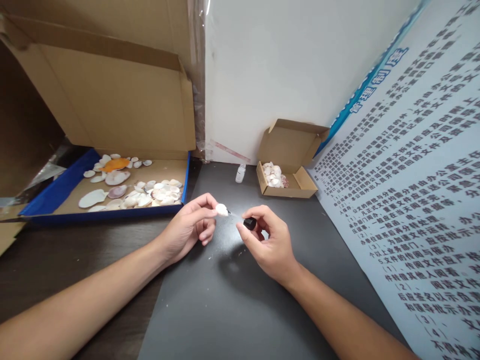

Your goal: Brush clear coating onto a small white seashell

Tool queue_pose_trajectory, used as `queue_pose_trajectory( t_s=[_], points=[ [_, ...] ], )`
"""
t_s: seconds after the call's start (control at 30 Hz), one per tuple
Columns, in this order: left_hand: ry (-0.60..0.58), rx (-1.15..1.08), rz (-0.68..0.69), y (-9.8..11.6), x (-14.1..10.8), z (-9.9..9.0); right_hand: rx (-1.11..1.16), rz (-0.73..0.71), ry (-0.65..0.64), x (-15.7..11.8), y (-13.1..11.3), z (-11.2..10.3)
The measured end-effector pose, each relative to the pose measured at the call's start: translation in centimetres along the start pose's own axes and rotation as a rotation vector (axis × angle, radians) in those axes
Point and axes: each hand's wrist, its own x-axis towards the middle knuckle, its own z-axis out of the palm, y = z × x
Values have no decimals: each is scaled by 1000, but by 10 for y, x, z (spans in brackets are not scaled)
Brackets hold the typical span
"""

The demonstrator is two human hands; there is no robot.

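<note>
My left hand (189,227) pinches a small white shell (221,209) between thumb and forefinger, just above the dark table mat (232,300). My right hand (270,242) holds a black cap with a thin brush (249,223), whose tip points at the shell and touches or nearly touches it. The two hands are a few centimetres apart at the middle of the mat.
A large open cardboard box with a blue rim (52,197) holds several shells at the left. A small open cardboard box (300,185) with shells and a small clear bottle (240,173) stand at the back. A printed poster (412,200) leans on the right.
</note>
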Motion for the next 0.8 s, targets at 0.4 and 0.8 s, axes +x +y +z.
queue_pose_trajectory(
  t_s=[0.4, 0.8],
  points=[
    [-3, 13, 5, 0, 0, 0, 3, -2, 8, 1, -1, 0],
    [23, 107, 34, -3, 2, -1, 16, -27, -20, -2, -3, -1]
  ],
)
